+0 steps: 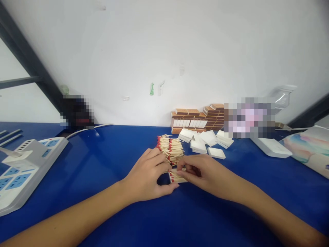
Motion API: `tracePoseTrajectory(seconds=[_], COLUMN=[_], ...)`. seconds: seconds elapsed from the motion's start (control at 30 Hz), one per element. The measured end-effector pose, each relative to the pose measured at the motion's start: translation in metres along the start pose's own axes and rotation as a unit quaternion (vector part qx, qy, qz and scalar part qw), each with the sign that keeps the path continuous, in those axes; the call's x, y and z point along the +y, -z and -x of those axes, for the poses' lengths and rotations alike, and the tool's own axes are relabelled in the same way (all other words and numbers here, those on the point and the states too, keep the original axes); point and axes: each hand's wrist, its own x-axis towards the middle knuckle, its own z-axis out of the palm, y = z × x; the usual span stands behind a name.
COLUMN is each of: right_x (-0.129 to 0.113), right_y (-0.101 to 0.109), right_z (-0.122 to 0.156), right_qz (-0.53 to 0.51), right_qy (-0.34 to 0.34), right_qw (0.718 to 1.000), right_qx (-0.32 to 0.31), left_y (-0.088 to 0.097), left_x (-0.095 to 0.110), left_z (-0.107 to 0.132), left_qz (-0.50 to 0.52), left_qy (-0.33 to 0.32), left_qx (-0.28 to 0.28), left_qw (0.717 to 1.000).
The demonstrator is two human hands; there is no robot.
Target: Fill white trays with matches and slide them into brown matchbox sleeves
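A small white matchbox tray with red-tipped matches in it lies on the blue table. My left hand is at its left end, thumb along the near edge and index finger at the far corner, gripping the tray between them. Over the tray, my right hand has thumb and index finger closed together at the matches. Whether a match is between those fingertips is hidden. Just behind both hands lies a large pile of loose matches, their red heads grouped in bands.
Several white trays lie behind my right hand. Against the wall stand stacked brown matchboxes. A white power strip is on the left; a white box and a colourful pouch are on the right.
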Motion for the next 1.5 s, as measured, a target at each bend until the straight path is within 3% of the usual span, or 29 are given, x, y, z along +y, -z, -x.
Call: tracePoseTrajectory(seconds=[0.37,0.53,0.77,0.87,1.1,1.5], right_x=[0.000,0.001,0.023,0.026,0.013,0.015], right_y=[-0.016,-0.001,0.026,0.022,0.005,0.008], right_z=[-0.002,0.001,-0.001,-0.003,-0.006,-0.003], right_qz=[0.006,0.022,0.070,0.085,0.071,0.089], right_qy=[0.045,0.029,-0.038,-0.038,-0.028,-0.033], right_qw=[0.999,0.999,0.997,0.995,0.996,0.992], right_qx=[0.008,0.007,0.005,-0.031,-0.044,-0.081], left_y=[0.002,0.001,0.001,0.001,-0.001,-0.001], left_x=[0.005,0.002,0.005,0.007,0.005,0.003], left_z=[-0.003,-0.001,0.000,0.000,0.002,0.001], left_qz=[-0.008,-0.006,0.032,0.036,0.037,0.018], left_qy=[-0.014,-0.013,-0.060,-0.069,-0.059,-0.040], left_qx=[0.010,0.009,-0.003,-0.015,-0.028,-0.013], left_qw=[1.000,1.000,0.998,0.997,0.997,0.999])
